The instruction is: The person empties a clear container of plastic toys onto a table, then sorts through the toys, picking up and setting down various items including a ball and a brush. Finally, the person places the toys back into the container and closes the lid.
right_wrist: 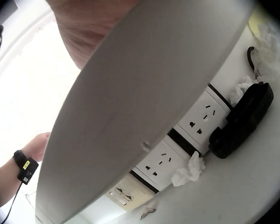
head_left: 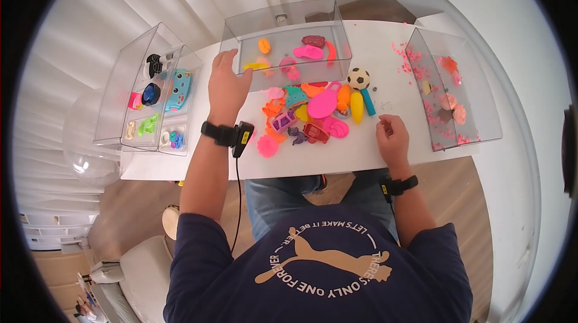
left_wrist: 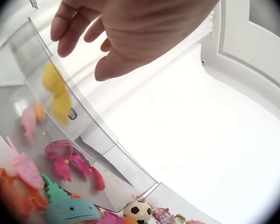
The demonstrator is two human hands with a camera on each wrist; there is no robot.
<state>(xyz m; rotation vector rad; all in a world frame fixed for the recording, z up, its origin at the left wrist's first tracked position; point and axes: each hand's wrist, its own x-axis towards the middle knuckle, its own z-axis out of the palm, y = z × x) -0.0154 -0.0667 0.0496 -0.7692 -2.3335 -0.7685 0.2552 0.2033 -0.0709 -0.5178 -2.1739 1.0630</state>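
Note:
My left hand [head_left: 229, 85] is raised at the left end of the middle clear bin [head_left: 289, 76], fingers extended and holding nothing. A blurred yellow toy [left_wrist: 59, 98] shows inside the bin, below the fingertips in the left wrist view. Also in the bin are an orange toy [head_left: 264, 46], several pink toys [head_left: 308, 52] and a dark red toy [head_left: 313, 40]. My right hand [head_left: 392, 137] rests near the table's front edge with loosely curled fingers and nothing in them. Left of it lies a toy pile with a pink paddle-shaped toy [head_left: 323, 104] and a yellow banana-shaped toy [head_left: 356, 107].
A clear bin [head_left: 108, 133] with sorted small toys stands at the left of the white table [head_left: 241, 166]. Another clear bin [head_left: 475, 136] at the right holds pink and orange flowers. A toy soccer ball [head_left: 358, 78] sits behind the pile. Pink bits are scattered around the right bin.

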